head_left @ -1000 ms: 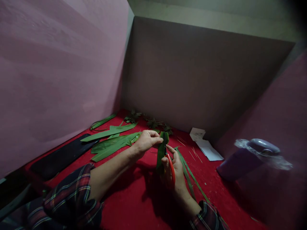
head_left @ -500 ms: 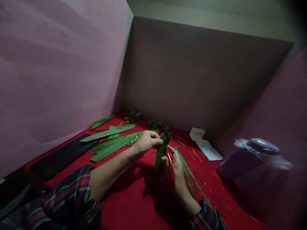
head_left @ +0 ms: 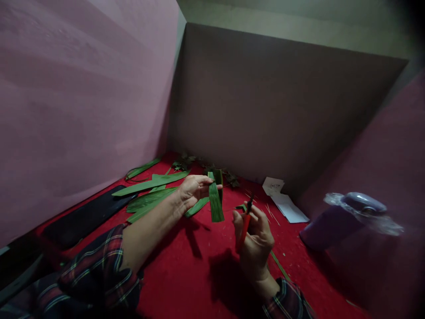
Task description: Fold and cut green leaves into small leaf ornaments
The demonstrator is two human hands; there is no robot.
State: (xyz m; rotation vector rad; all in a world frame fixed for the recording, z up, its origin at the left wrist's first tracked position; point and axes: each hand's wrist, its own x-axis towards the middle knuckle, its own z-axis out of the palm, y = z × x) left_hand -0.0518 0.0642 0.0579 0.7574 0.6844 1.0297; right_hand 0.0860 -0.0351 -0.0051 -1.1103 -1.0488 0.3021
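Between the thumb and fingers of my left hand [head_left: 194,191] is a folded strip of green leaf [head_left: 216,203], hanging down over the red cloth. My right hand [head_left: 255,241] is closed around red-handled scissors [head_left: 246,223], with the dark blades pointing up and away. The scissors are apart from the leaf, a short way to its right. Long green leaves [head_left: 152,201] lie on the cloth beyond and under my left forearm. Part of a thin leaf strip [head_left: 280,265] shows beside my right wrist; the rest is hidden.
A dark flat object [head_left: 86,217] lies at the left. Small leafy sprigs [head_left: 186,160] are at the back. White papers [head_left: 288,207], thin sticks [head_left: 272,213] and a purple container [head_left: 332,226] with clear plastic around its top are on the right. Walls enclose the red cloth [head_left: 186,283].
The scissors have come away from the leaf, and my right hand has moved right and down with them. My left hand has shifted slightly left, still holding the leaf, which is now turned.
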